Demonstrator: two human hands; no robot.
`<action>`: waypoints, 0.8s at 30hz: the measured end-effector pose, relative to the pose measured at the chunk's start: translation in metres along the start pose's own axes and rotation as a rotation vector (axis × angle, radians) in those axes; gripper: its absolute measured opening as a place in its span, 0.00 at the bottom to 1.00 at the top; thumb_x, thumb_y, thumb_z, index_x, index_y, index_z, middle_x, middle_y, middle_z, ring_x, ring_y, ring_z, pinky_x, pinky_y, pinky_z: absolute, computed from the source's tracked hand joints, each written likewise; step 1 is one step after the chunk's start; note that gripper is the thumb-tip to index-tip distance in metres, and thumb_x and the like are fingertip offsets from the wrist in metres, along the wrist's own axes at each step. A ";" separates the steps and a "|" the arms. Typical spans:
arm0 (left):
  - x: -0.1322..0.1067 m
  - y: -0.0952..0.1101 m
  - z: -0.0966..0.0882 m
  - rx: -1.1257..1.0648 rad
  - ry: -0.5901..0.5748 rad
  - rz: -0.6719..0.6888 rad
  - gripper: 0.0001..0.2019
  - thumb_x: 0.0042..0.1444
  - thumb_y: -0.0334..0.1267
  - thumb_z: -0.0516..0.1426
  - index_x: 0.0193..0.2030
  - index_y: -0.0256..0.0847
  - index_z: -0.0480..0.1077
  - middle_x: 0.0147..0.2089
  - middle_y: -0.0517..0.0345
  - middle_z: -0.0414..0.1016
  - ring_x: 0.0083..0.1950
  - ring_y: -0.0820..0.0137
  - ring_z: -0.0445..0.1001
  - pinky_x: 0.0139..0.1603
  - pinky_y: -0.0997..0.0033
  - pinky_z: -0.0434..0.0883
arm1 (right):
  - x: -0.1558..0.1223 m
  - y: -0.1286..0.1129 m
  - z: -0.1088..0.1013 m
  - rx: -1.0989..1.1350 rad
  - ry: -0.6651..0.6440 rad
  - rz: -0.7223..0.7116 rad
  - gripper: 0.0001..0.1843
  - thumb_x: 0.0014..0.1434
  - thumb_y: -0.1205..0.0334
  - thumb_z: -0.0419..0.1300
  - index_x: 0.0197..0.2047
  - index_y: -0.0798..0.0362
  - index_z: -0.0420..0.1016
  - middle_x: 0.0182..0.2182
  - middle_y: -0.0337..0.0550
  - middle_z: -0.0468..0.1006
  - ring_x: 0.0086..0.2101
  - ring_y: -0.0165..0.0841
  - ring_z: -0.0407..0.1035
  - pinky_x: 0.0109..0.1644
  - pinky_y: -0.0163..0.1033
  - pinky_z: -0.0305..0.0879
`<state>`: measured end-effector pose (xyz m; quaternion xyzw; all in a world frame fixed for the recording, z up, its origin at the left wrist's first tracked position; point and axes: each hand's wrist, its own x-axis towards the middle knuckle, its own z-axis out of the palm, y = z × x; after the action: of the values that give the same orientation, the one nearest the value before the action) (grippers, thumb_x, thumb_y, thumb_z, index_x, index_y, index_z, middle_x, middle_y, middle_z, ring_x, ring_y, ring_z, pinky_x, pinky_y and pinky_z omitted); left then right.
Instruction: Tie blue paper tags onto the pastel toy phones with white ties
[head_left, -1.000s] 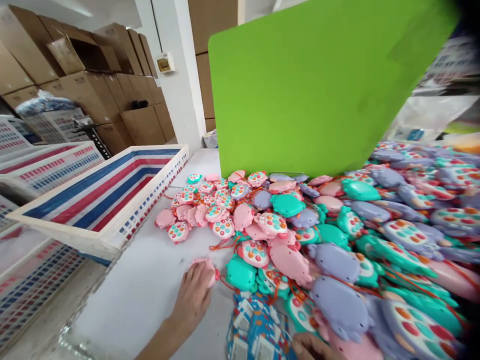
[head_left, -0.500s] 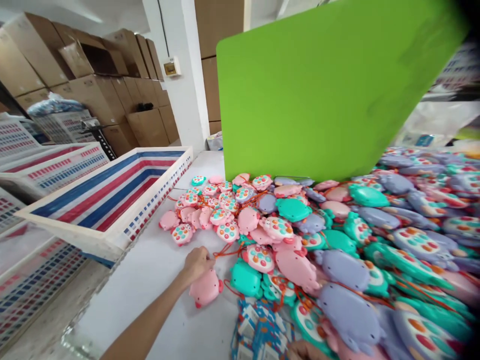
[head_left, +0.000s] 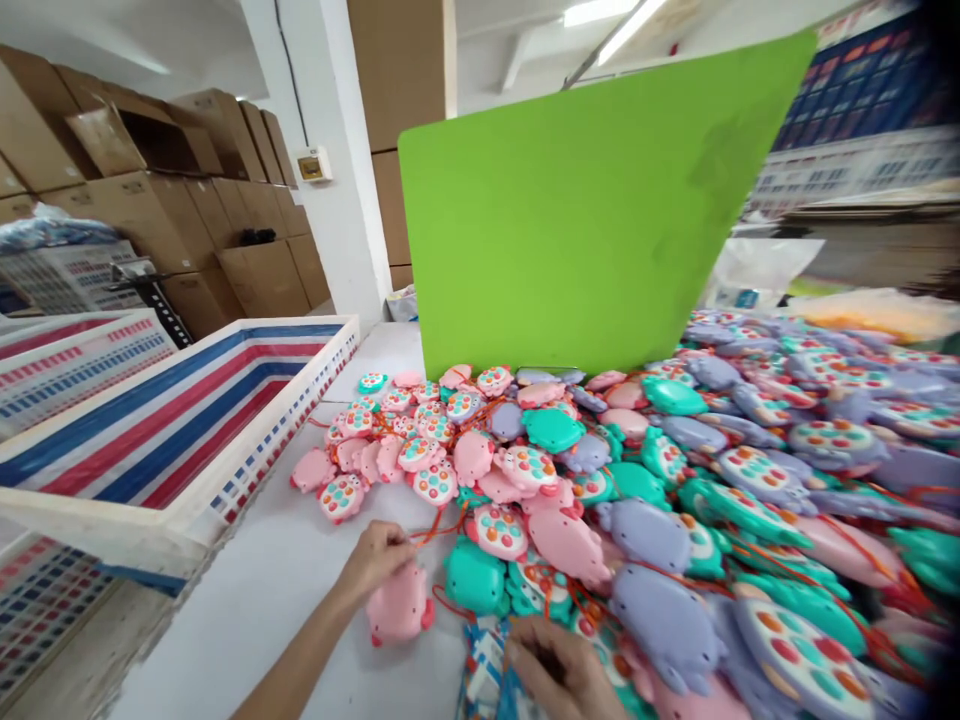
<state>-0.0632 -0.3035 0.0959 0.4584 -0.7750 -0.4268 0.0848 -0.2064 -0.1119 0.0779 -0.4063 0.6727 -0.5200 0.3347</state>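
My left hand (head_left: 373, 560) is closed in a pinch on an orange cord (head_left: 435, 525) just above a pink pig-shaped toy (head_left: 398, 607) lying on the white table (head_left: 262, 590). My right hand (head_left: 559, 665) rests at the bottom edge on a stack of blue and white printed cards (head_left: 487, 670), fingers curled; what it holds is not clear. A big pile of pink, teal and purple toys (head_left: 645, 480) with orange cords fills the table to the right.
A tall green board (head_left: 577, 210) stands behind the pile. A white crate with red and blue stripes (head_left: 172, 430) sits left of the table, with more crates beyond it. Cardboard boxes (head_left: 187, 190) are stacked at the back left beside a white pillar (head_left: 330, 150).
My left hand lifted off the pink toy and pinched the orange cord above it. My right hand came up into view over the cards. The view tilted upward.
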 end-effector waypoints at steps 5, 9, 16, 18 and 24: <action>-0.018 0.011 0.004 -0.238 -0.018 0.072 0.09 0.44 0.38 0.50 0.22 0.35 0.67 0.22 0.58 0.70 0.27 0.71 0.68 0.29 0.74 0.63 | 0.036 -0.031 0.029 -0.144 -0.092 -0.109 0.11 0.51 0.65 0.49 0.19 0.55 0.63 0.15 0.32 0.56 0.19 0.25 0.51 0.23 0.31 0.46; -0.024 0.013 0.008 -0.330 -0.021 0.091 0.10 0.45 0.41 0.51 0.23 0.35 0.67 0.22 0.57 0.71 0.27 0.69 0.69 0.30 0.73 0.64 | 0.052 -0.029 0.047 -0.128 -0.076 -0.104 0.09 0.48 0.68 0.51 0.19 0.55 0.64 0.14 0.31 0.57 0.18 0.25 0.52 0.23 0.32 0.47; -0.032 0.016 0.019 -0.344 -0.026 0.151 0.10 0.46 0.41 0.54 0.23 0.35 0.69 0.22 0.58 0.70 0.27 0.69 0.67 0.29 0.74 0.63 | 0.057 -0.012 0.064 0.050 -0.072 -0.062 0.11 0.52 0.63 0.49 0.20 0.54 0.61 0.15 0.33 0.60 0.18 0.25 0.55 0.22 0.30 0.52; -0.033 0.014 0.023 -0.391 -0.003 0.168 0.11 0.47 0.43 0.53 0.26 0.36 0.69 0.25 0.57 0.71 0.29 0.69 0.68 0.31 0.74 0.64 | 0.057 -0.008 0.067 0.108 -0.073 -0.051 0.13 0.54 0.59 0.48 0.21 0.54 0.59 0.15 0.33 0.60 0.18 0.25 0.55 0.21 0.30 0.53; -0.030 0.010 0.034 -0.519 0.043 0.135 0.10 0.46 0.43 0.56 0.25 0.36 0.69 0.23 0.59 0.69 0.27 0.71 0.67 0.29 0.75 0.65 | 0.055 -0.004 0.067 0.148 -0.057 -0.057 0.15 0.55 0.56 0.49 0.21 0.54 0.60 0.16 0.34 0.62 0.20 0.27 0.59 0.23 0.31 0.56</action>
<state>-0.0707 -0.2581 0.0904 0.3776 -0.6665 -0.5947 0.2441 -0.1716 -0.1908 0.0640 -0.4142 0.6108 -0.5658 0.3677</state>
